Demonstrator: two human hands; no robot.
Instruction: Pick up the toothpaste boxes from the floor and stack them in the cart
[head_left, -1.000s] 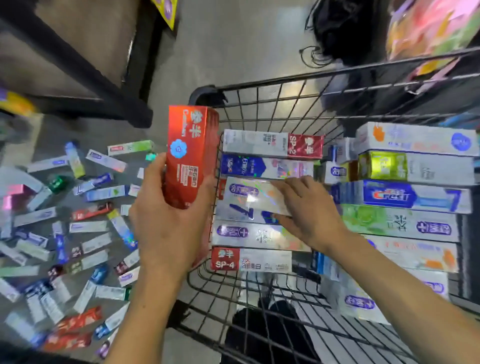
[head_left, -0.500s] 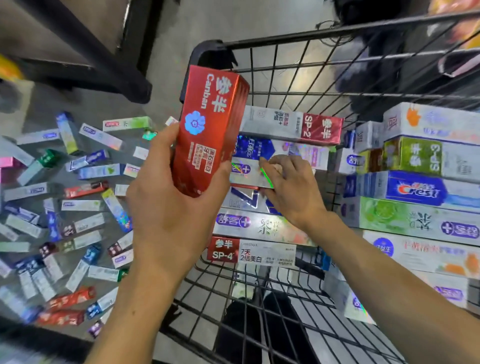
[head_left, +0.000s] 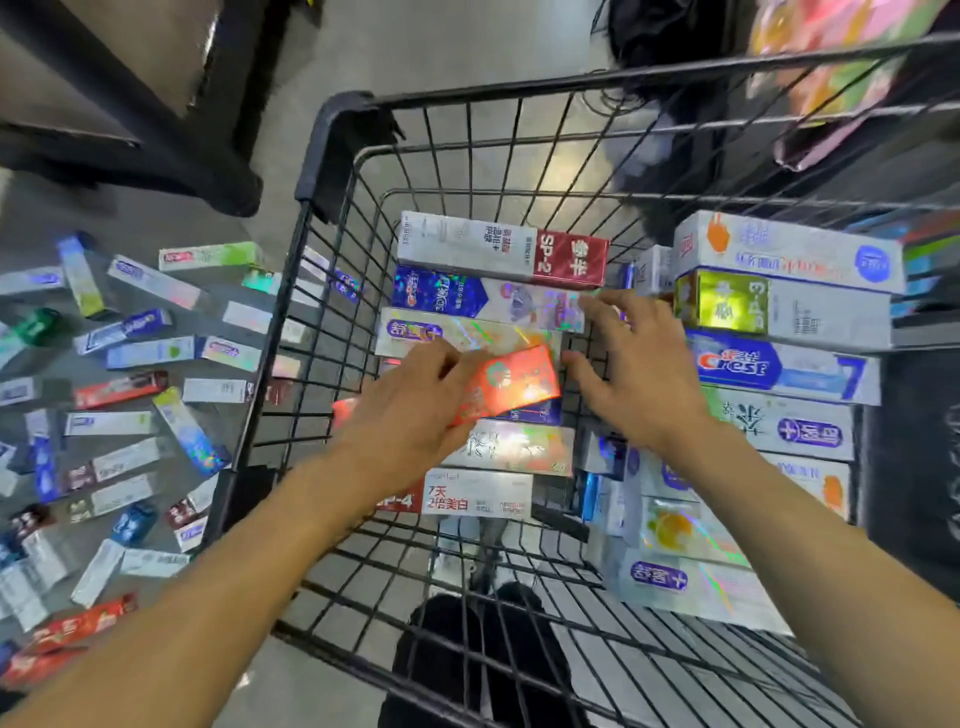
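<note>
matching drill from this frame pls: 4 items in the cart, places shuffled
1. red box
2. SP-2 box
3. Crest box
4. SP-4 box

A. right-hand stack
B. far end of the left row
C. near end of the left row
D. under the left hand, mid row

Pairs: 1-D, 2-B, 3-A, 4-C

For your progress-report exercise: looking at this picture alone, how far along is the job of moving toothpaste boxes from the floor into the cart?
Done: two stacks of boxes already sit in the cart. In hand: the left hand is laying a red box onto the left stack, with the right hand open beside it. Left: many boxes on the floor remain scattered, so it looks far from finished.
</note>
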